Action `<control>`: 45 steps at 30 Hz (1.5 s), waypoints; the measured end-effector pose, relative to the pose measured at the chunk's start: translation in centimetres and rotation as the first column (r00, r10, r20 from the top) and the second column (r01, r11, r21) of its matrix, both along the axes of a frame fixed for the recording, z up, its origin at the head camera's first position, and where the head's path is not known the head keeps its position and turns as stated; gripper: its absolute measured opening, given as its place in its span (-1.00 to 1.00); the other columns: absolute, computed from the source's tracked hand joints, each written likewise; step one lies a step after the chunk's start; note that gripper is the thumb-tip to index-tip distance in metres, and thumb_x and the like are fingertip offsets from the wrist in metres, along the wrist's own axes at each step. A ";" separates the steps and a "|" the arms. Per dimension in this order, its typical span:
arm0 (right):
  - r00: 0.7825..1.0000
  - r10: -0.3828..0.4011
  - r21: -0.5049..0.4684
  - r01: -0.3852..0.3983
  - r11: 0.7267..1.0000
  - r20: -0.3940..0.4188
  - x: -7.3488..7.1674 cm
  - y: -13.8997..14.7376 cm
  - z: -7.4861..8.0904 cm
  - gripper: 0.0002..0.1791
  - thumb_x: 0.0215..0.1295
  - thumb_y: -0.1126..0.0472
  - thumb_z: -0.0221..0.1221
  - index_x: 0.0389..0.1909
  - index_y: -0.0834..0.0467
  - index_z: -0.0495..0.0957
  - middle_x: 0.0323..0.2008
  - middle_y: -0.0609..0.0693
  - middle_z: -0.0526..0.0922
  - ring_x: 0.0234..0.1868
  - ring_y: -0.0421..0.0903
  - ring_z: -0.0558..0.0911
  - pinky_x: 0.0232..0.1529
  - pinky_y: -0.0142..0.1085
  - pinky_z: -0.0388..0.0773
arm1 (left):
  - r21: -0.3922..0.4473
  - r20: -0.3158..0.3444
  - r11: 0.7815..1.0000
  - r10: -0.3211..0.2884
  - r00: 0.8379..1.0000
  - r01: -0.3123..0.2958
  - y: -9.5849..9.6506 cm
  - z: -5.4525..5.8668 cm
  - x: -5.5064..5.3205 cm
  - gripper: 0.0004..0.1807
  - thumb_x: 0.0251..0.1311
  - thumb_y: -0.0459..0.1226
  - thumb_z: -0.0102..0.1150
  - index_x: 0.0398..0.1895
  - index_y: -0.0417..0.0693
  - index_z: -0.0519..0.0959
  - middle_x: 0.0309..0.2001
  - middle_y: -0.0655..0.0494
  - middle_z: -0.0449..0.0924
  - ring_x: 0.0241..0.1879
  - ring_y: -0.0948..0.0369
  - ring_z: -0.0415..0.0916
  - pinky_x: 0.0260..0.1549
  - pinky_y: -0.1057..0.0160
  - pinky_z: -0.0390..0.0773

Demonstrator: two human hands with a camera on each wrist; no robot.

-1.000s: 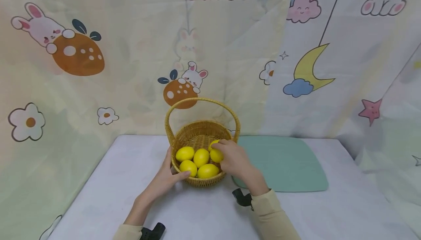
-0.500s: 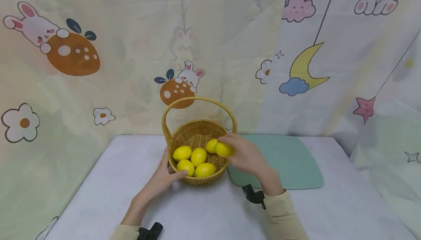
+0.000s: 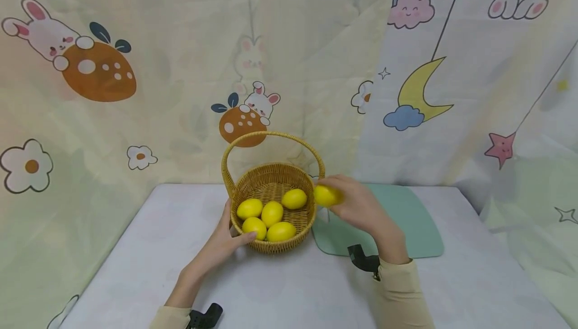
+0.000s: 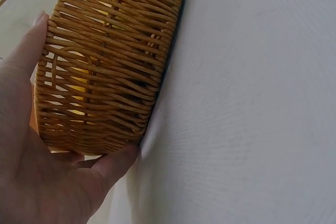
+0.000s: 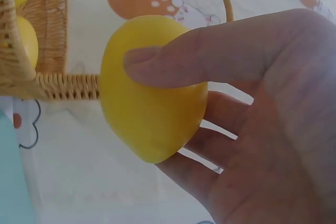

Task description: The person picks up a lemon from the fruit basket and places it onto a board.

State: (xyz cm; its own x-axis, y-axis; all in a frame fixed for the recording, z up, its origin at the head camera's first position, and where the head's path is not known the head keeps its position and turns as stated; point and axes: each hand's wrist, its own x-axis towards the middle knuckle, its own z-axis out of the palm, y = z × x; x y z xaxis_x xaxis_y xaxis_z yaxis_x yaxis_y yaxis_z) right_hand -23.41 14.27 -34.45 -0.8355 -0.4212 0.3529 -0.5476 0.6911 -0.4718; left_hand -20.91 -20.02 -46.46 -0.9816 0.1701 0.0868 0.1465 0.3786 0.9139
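A wicker basket with a tall arched handle stands on the table and holds several yellow lemons. My left hand grips the basket's left side, its thumb over the front rim beside a lemon. In the left wrist view the fingers curl around the woven wall. My right hand holds one lemon just past the basket's right rim, above the green mat. The right wrist view shows that lemon between thumb and fingers, with the basket behind at the left.
A pale green mat or board lies on the white table, right of the basket. Behind the table hangs a printed cloth backdrop with cartoon rabbits and flowers. Dark wrist devices sit at both wrists.
My right hand has lifted one lemon out of the basket and moved it right, past the rim. Another lemon behind it is now fully visible. The left hand stays on the basket.
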 end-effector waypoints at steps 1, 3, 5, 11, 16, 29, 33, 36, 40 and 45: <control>1.000 -0.005 0.000 0.005 1.000 0.002 -0.1 0.2 0.0 -0.40 0.09 0.44 0.31 0.18 -0.04 0.61 0.16 -0.05 0.63 0.18 0.04 0.57 0.19 0.04 0.54 | -0.001 0.000 1.000 0.000 1.000 0.000 0.0 0.0 0.0 0.25 0.15 0.02 0.38 0.57 0.45 -0.46 0.63 0.17 -0.40 0.61 -0.03 -0.33 0.41 -0.44 -0.15; 1.000 -0.017 -0.002 0.017 1.000 0.011 -0.3 0.6 0.0 -0.41 0.09 0.45 0.29 0.18 0.00 0.61 0.16 -0.03 0.63 0.17 0.05 0.57 0.19 0.06 0.53 | -0.002 -0.001 1.000 0.001 1.000 -0.001 0.0 0.0 -0.1 0.25 0.15 0.02 0.38 0.57 0.44 -0.46 0.63 0.17 -0.40 0.61 -0.03 -0.33 0.41 -0.44 -0.15; 0.999 -0.034 -0.002 0.034 0.999 0.021 -0.5 1.0 -0.1 -0.41 0.07 0.47 0.27 0.18 0.04 0.60 0.17 -0.01 0.63 0.18 0.07 0.56 0.21 0.08 0.51 | -0.001 -0.007 1.000 0.000 1.000 0.000 0.0 0.0 -0.1 0.25 0.15 0.01 0.38 0.58 0.44 -0.45 0.63 0.18 -0.39 0.61 -0.03 -0.33 0.40 -0.44 -0.15; 0.998 -0.069 -0.008 0.069 0.998 0.012 -2.0 2.0 -1.4 -0.42 0.05 0.49 0.26 0.17 0.11 0.59 0.16 0.05 0.63 0.18 0.11 0.56 0.22 0.12 0.48 | 0.007 -0.024 1.000 -0.006 1.000 0.006 0.0 -0.1 -0.3 0.25 0.15 -0.01 0.39 0.58 0.43 -0.45 0.63 0.17 -0.38 0.61 -0.05 -0.31 0.40 -0.44 -0.14; 0.996 -0.092 -0.002 0.092 0.996 0.000 -3.5 2.4 -2.9 -0.42 0.05 0.50 0.25 0.16 0.12 0.59 0.15 0.06 0.63 0.14 0.12 0.57 0.18 0.12 0.50 | 0.006 -0.015 1.000 -0.002 1.000 0.002 0.0 -0.1 -0.2 0.25 0.15 0.00 0.39 0.57 0.46 -0.45 0.63 0.17 -0.39 0.61 -0.04 -0.31 0.41 -0.44 -0.14; 0.993 -0.103 0.002 0.103 0.995 0.053 -7.2 3.1 -6.8 -0.44 0.08 0.50 0.20 0.19 0.23 0.56 0.17 0.19 0.60 0.16 0.20 0.56 0.19 0.16 0.47 | 0.001 0.015 1.000 0.007 1.000 -0.007 0.0 -0.2 -0.1 0.25 0.16 0.03 0.37 0.55 0.52 -0.48 0.62 0.22 -0.45 0.61 -0.01 -0.35 0.41 -0.43 -0.17; 0.994 -0.089 0.008 0.089 0.996 0.071 -8.2 3.3 -8.7 -0.42 0.05 0.52 0.16 0.20 0.28 0.54 0.19 0.26 0.58 0.21 0.26 0.52 0.25 0.19 0.43 | 0.001 0.026 1.000 0.015 1.000 -0.015 -0.1 -0.2 -0.1 0.25 0.15 0.05 0.37 0.54 0.57 -0.49 0.62 0.24 -0.46 0.61 -0.01 -0.35 0.42 -0.42 -0.16; 0.994 -0.077 0.016 0.076 0.997 0.072 -8.7 3.5 -9.8 -0.38 0.01 0.55 0.11 0.21 0.33 0.52 0.19 0.30 0.57 0.23 0.29 0.51 0.27 0.20 0.40 | -0.004 0.030 1.000 0.019 0.999 -0.018 -0.1 -0.1 0.0 0.25 0.15 0.06 0.37 0.53 0.59 -0.49 0.62 0.25 -0.46 0.61 -0.01 -0.35 0.42 -0.42 -0.16; 0.992 -0.100 0.020 0.099 0.995 0.076 -9.0 3.8 -10.6 -0.33 0.01 0.57 0.04 0.27 0.34 0.45 0.25 0.32 0.52 0.28 0.31 0.47 0.32 0.21 0.34 | -0.011 0.030 1.000 0.021 0.999 -0.020 -0.1 -0.1 -0.1 0.24 0.14 0.07 0.37 0.52 0.60 -0.48 0.62 0.24 -0.44 0.61 -0.01 -0.34 0.42 -0.42 -0.16; 0.991 -0.113 0.018 0.112 0.994 0.078 -9.3 4.0 -11.2 -0.29 0.03 0.57 0.01 0.33 0.35 0.39 0.31 0.33 0.45 0.35 0.32 0.40 0.38 0.20 0.26 | -0.009 0.027 1.000 0.019 0.999 -0.019 -0.1 -0.3 -0.2 0.23 0.15 0.06 0.36 0.52 0.61 -0.48 0.62 0.24 -0.44 0.61 -0.01 -0.33 0.42 -0.42 -0.17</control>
